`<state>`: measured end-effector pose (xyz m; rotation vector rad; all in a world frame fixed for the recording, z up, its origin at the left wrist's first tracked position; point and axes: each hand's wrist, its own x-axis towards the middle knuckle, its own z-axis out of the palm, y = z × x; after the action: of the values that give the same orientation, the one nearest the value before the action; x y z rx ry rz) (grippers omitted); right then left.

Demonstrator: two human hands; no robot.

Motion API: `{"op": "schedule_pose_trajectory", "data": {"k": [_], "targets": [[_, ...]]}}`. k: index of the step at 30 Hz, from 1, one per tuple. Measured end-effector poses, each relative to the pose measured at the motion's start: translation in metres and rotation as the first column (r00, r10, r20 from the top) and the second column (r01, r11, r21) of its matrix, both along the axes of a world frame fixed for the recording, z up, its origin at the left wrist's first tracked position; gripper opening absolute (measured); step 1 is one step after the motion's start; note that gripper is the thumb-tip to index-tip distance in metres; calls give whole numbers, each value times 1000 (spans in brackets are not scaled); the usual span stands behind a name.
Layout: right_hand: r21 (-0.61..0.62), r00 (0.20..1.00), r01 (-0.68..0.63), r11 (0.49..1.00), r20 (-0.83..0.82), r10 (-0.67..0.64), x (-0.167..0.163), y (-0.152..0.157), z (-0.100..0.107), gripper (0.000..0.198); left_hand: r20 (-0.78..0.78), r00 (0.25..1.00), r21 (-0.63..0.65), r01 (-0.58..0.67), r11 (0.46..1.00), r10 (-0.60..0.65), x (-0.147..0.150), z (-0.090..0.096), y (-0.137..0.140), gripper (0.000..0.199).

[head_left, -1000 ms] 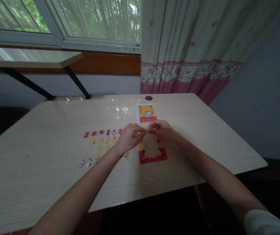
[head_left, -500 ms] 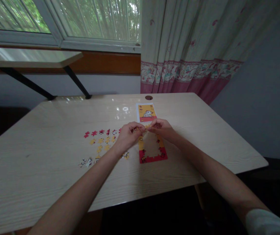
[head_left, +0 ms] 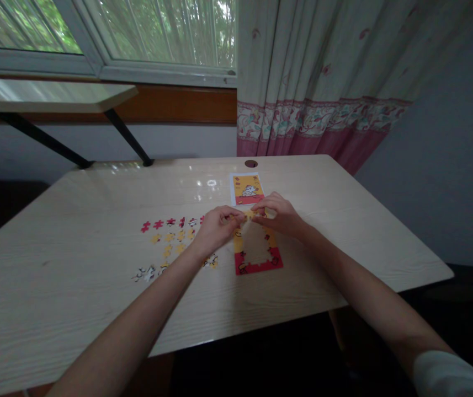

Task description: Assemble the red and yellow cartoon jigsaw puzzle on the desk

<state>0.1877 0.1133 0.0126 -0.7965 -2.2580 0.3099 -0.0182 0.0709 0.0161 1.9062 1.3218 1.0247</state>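
Note:
A jigsaw border (head_left: pixel 259 268), yellow above and red below, lies on the table with its middle showing bare wood. At its upper left edge, my left hand (head_left: pixel 219 226) pinches a small yellow puzzle piece, mostly covered by the fingertips. My right hand (head_left: pixel 280 215) is over the border's upper right part, thumb and forefinger parted close to the left fingertips. Just beyond both hands lies a picture card (head_left: pixel 248 188) with a white animal on yellow and red. Left of my left wrist, loose red puzzle pieces (head_left: pixel 158 224) and yellow puzzle pieces (head_left: pixel 167 251) lie in rows.
The light wooden table (head_left: pixel 344 242) has a round cable hole (head_left: pixel 251 164) near its back edge. A raised shelf (head_left: pixel 54 96) on black struts stands at the back left. Black-and-white pieces (head_left: pixel 149 273) lie toward the front left. A curtain (head_left: pixel 302 121) hangs behind.
My right hand has lifted slightly and moved a little right, its thumb and forefinger spreading apart. My left hand has stayed almost in place.

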Motion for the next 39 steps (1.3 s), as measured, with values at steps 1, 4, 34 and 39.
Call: {"op": "schedule_pose_trajectory", "data": {"k": [1,4,34,39], "targets": [[-35,999,30,999,23,-29,1,3,-3,18,-93,996,50,7,999,-2,-1,-1,1,18],[-170,989,105,980,125,-84,2,13,-11,17,-350,937,182,83,980,-15,-5,-4,3,21],[1,979,34,999,201,-34,0,16,-23,17,-652,758,216,194,957,-6,1,-4,-3,27],[122,997,-42,992,76,32,-1,6,-14,15,-418,908,167,48,985,26,5,-2,0,19]]}}
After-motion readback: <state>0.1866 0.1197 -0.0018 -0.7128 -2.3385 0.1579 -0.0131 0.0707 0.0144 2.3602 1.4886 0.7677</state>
